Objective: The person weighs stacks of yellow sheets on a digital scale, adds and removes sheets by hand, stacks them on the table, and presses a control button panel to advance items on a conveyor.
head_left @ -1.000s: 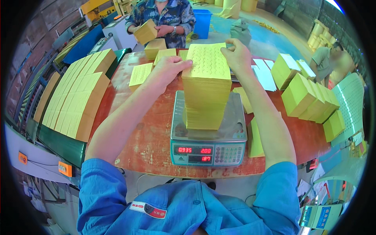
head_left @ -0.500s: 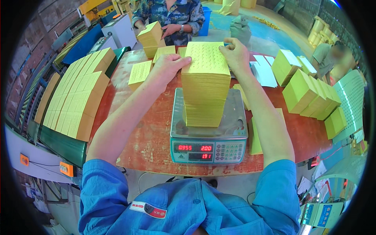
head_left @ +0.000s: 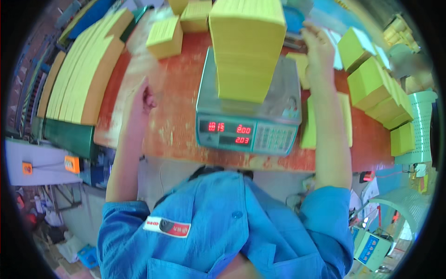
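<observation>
The yellow paper stack stood on the digital scale; my right grip, empty and loosely spread, was apart from it; my left grip curled over the red worktop, contents unclear; a true reading, I judged, needed both grips clear.

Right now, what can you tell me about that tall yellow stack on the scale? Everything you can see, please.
The tall yellow stack is a block with flat sides, apparently of paper or card; blur makes separate layers hard to see. It stands upright on the metal plate of the scale, behind the red-lit display. The picture's upper edge cuts off part of its top. Neither the left hand nor the right hand touches it.
</observation>
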A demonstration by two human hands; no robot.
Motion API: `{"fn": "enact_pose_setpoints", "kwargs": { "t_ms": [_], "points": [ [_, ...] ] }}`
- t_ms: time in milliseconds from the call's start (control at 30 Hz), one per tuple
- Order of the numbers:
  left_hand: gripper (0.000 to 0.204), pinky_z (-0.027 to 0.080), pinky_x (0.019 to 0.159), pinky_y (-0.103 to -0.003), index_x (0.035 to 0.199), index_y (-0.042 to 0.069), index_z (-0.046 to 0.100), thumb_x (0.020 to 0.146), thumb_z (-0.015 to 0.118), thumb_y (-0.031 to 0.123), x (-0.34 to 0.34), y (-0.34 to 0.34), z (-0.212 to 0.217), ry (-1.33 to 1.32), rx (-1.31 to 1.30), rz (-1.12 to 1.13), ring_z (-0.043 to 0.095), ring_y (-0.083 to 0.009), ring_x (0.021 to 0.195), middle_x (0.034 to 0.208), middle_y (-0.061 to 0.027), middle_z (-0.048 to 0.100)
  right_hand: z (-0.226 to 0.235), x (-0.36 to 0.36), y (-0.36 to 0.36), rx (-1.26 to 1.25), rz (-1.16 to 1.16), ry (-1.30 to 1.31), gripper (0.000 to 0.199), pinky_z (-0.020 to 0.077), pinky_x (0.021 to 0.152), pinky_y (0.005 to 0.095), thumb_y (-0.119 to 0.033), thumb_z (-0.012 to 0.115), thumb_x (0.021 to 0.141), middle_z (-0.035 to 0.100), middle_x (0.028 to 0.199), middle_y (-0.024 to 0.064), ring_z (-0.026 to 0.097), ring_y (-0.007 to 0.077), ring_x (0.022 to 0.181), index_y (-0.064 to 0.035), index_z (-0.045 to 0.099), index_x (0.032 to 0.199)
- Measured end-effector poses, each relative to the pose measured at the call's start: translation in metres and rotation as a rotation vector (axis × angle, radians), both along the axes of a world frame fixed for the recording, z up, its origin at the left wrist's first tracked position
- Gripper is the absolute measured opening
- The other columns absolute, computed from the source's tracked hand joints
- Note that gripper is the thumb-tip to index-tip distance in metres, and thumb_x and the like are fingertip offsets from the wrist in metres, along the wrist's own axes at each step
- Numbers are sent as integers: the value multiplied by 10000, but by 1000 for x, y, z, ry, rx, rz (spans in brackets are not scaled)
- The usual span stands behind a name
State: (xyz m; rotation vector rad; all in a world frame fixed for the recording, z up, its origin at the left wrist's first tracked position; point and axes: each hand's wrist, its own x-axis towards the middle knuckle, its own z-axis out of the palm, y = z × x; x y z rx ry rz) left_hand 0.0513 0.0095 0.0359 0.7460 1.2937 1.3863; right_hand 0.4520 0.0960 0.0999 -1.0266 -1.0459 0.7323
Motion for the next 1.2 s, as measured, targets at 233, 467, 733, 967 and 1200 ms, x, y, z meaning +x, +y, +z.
{"fn": "enact_pose_setpoints", "kwargs": {
  "t_ms": [233,467,733,967,1200],
  "points": [
    [332,313,531,-269,712,135,467,957,597,318,-64,-78,-51,-163,-150,116,353,-93,526,592,23,353,-9,17,0,-112,112,44,161,480,650,258,-78,553,904,643,863,35,604,120,726,-43,622,1045],
    [261,361,592,-288,780,122,489,966,578,281,-29,-79,-26,-137,-24,94,403,-108,594,697,6,438,-14,7,7,-127,143,34,241,477,641,264,-52,537,880,629,909,43,595,137,731,-34,619,1105],
    [235,486,811,-347,1027,50,602,972,563,275,1,-4,-1,-39,85,-36,587,-167,846,911,-65,628,-13,1,15,-144,99,1,339,475,602,279,-87,591,846,618,856,57,588,150,682,5,606,1172],
    [598,431,1018,-410,1342,-12,452,959,531,441,96,106,74,34,81,-237,552,-265,1183,1285,-180,558,-80,33,121,-229,296,-44,356,450,642,309,-368,589,911,638,912,38,595,133,757,-66,654,1087],
    [374,576,782,-314,1212,22,587,935,610,273,143,178,111,15,42,-605,684,-160,958,1140,-88,675,-82,-50,64,-367,374,516,479,505,803,377,-412,573,931,679,1074,87,645,255,977,-38,604,1230]
  ]
}}
